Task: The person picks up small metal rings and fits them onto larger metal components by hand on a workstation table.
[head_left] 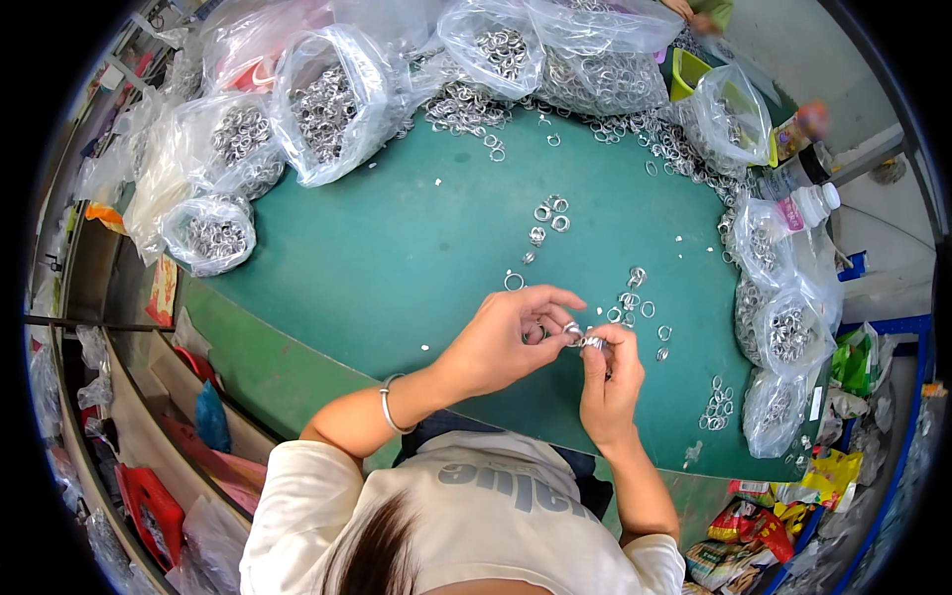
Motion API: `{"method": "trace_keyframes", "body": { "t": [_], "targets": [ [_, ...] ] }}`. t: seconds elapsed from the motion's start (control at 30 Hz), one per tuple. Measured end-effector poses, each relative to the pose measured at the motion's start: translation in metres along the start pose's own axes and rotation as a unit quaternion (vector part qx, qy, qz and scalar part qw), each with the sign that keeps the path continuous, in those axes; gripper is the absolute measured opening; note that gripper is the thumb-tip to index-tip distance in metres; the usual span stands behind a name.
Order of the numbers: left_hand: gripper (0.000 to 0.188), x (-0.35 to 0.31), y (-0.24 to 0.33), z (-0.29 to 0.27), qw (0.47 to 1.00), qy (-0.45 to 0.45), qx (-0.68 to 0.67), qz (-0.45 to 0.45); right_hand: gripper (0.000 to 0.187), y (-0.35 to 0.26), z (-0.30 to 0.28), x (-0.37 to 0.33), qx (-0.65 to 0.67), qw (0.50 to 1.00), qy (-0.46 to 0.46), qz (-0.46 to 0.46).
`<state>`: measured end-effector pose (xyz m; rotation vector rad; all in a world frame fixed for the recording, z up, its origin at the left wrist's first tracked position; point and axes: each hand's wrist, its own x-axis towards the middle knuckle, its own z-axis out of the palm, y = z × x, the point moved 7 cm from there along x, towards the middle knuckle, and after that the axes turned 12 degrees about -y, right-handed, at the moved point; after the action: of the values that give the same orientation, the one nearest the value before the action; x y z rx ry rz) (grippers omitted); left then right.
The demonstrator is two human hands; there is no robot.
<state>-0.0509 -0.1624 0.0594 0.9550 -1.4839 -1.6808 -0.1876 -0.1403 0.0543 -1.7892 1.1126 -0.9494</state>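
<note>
Over the green tabletop (416, 248), my two hands meet near its front edge. My left hand (501, 337) is closed, its thumb and fingers pinching silver rings (572, 330), and more metal shows in the curl of its fingers. Fingers bent, my right hand (610, 387) grips a short row of silver rings (592, 342) right beside the left fingertips. How many rings each hand holds is hidden. Just beyond the hands lie small clusters of loose rings (629, 299), with another group (551, 212) farther off. A single ring (514, 281) rests close to my left hand.
Clear plastic bags of silver rings line the table's far and side edges, among them a large open bag (332, 104) and a smaller one (210, 236). Loose rings (466, 107) heap along the back. A plastic bottle (811, 206) lies at right. Another person's hand (680, 8) shows far right.
</note>
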Motion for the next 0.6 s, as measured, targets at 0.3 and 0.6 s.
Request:
{"method": "trace_keyframes", "body": {
  "t": [0.3, 0.6],
  "targets": [
    [0.026, 0.003, 0.014, -0.006, 0.991, -0.115, 0.06, -0.024, 0.013, -0.028, -0.001, 0.007, -0.04, 0.989, -0.043, -0.133],
    [0.019, -0.006, 0.01, -0.007, 0.997, -0.073, -0.014, 0.003, 0.015, -0.041, -0.008, 0.005, -0.056, 0.987, -0.033, -0.146]
  ]
}}
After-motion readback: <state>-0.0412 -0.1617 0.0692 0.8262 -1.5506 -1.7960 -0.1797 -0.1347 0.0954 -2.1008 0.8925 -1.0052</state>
